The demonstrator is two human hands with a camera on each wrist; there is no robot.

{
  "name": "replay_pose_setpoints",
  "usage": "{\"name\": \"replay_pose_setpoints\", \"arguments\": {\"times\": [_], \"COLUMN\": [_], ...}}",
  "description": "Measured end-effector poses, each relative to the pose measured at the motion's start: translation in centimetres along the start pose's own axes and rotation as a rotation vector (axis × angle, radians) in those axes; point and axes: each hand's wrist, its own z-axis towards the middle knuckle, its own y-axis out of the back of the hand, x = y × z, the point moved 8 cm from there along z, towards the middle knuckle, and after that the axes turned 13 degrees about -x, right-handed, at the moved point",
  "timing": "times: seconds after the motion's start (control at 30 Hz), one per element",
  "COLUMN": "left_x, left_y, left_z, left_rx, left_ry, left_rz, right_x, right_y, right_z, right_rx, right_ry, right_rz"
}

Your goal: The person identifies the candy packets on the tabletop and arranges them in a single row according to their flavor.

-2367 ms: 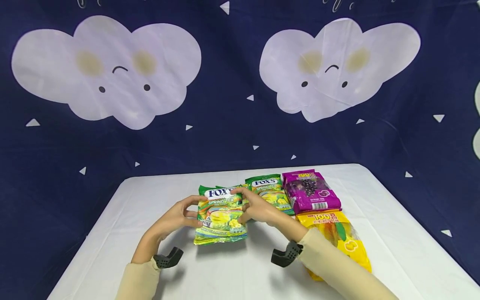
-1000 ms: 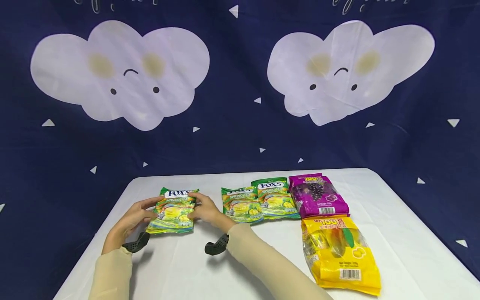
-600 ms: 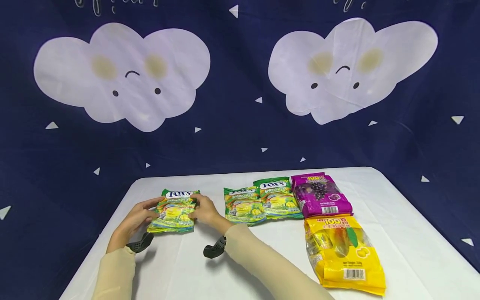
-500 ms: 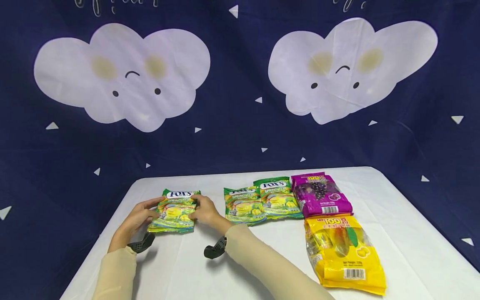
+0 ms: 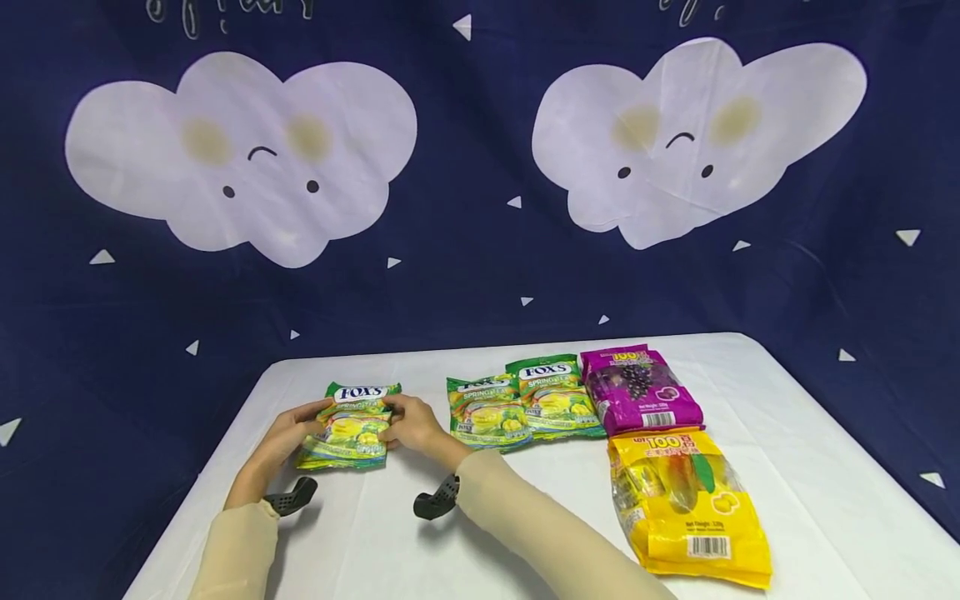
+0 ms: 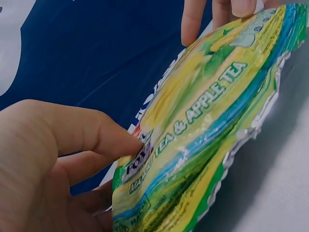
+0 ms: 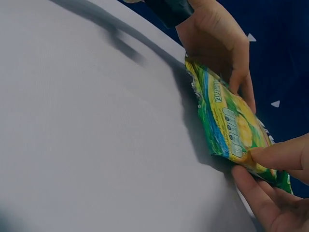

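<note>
Both hands pinch the green candy bag by its side edges, left hand, right hand, near the table's left edge; bare cloth lies toward the front edge.

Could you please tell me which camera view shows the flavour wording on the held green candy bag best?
The left wrist view: "& APPLE TEA" reads clearly on the green candy bag. The head view shows only its logo; the right wrist view shows its edge.

Head cam looking down across table; both wrist cams sitting close, sharing bag near left edge.
</note>
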Motion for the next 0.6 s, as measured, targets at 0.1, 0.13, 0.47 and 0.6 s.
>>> {"name": "replay_pose_setpoints", "arguments": {"times": [0.1, 0.13, 0.47, 0.6], "left_x": [-0.2, -0.2, -3.0, -5.5], "left_y": [-0.1, -0.1, 0.5, 0.2], "left_z": [0.1, 0.1, -1.1, -2.4], "left_rx": [-0.020, -0.027, -0.105, -0.161], "left_ry": [-0.005, -0.003, -0.136, -0.225], "left_rz": [0.013, 0.016, 0.225, 0.250], "right_x": [-0.2, -0.3, 1.0, 2.1], "right_y": [0.2, 0.3, 2.3, 4.1], "right_z": [-0.1, -0.1, -1.0, -1.7], "right_rx": [0.031, 0.044, 0.128, 0.158], "right_ry": [-0.028, -0.034, 0.052, 0.085], "right_rz": [0.040, 0.052, -0.065, -0.112]}}
